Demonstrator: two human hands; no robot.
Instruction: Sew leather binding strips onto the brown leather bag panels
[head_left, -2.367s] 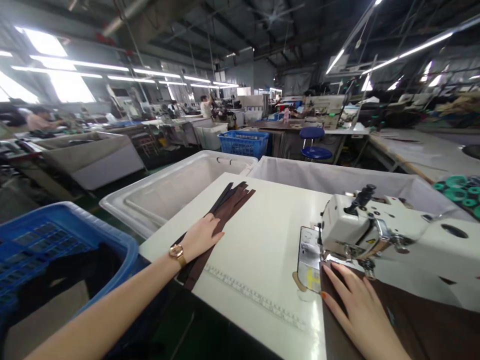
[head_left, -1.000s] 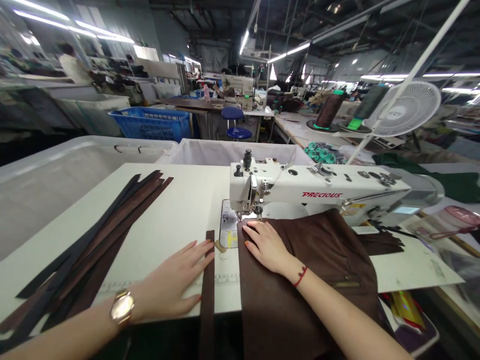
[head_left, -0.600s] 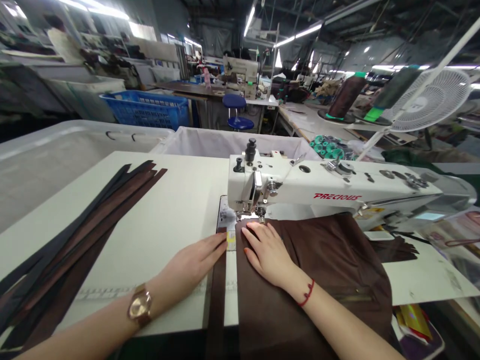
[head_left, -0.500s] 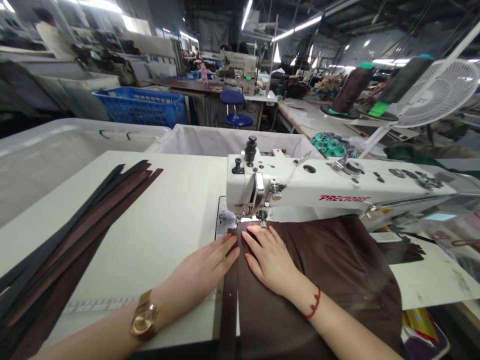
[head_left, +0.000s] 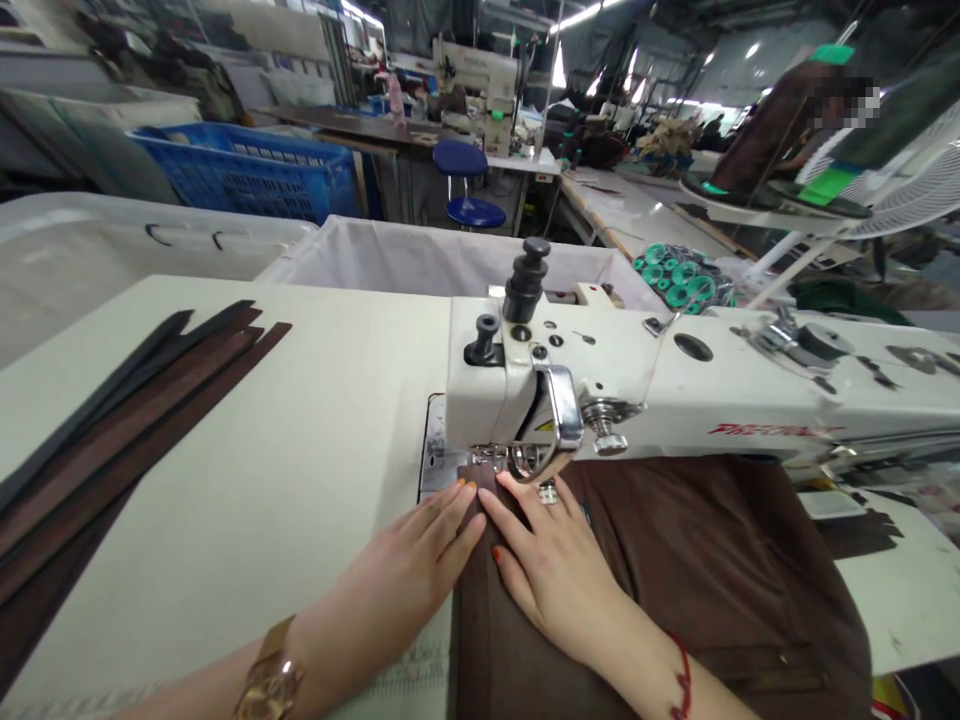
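under the head of the white sewing machine, at its presser foot, the upper end of a narrow brown strip meets the needle area, and the rest of it runs straight down the surface toward the person. the strip lies along the left edge of a broad brown panel; whether it overlaps that edge or only abuts it cannot be told. the left hand comes in from the left, its fingers close together, nearly straight and laid flat on the strip's left side, pinching nothing; this looks like a way of keeping the strip from drifting sideways. the right hand rests palm down on the panel, fingers slightly spread and extended, with the foremost tips at the strip's right side; they press rather than grasp, probably so that panel and strip lie flat and line up together. both sets of fingertips sit just short of the foot, seemingly to control the layers close to the needle. the panel's bulk spreads to the right beneath the machine arm, which seems to let its weight rest supported. well to the left, more brown and black strips lie fanned lengthwise, apparently within easy reach of the left hand.
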